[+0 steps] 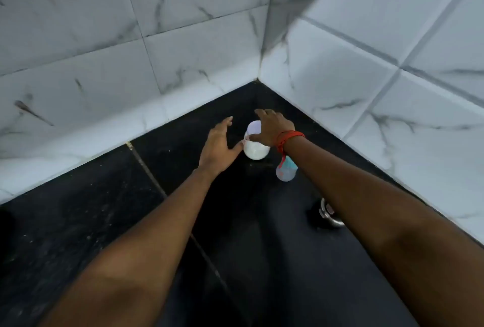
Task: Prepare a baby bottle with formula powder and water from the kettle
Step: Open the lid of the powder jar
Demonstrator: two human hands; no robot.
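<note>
Two bare hands reach over one black counter [104, 222] into the corner of the white marbled wall tiles [183, 46].

One white container [255, 143] stands there, holding white powder; its long axis runs up and down, with the open mouth pointing up and tipped a little toward the corner. The right hand [273, 127] is curled over its rim from the right: the thumb presses the near edge of the mouth and the other fingers arch over the far side, so this hand is grasping the container at the top. One red thread band [288, 138] circles that wrist.

The left hand [218, 143] is spread flat with fingers loose and holds nothing; its thumb tip lies just beside the container's left wall, and whether it touches I cannot tell.

One baby bottle [286, 169], clear with a light blue part, sits just behind the gripping wrist, partly hidden under the forearm; its axis cannot be judged. One shiny metal object [328, 212] shows farther back under the same forearm, well apart from the grip.
</note>
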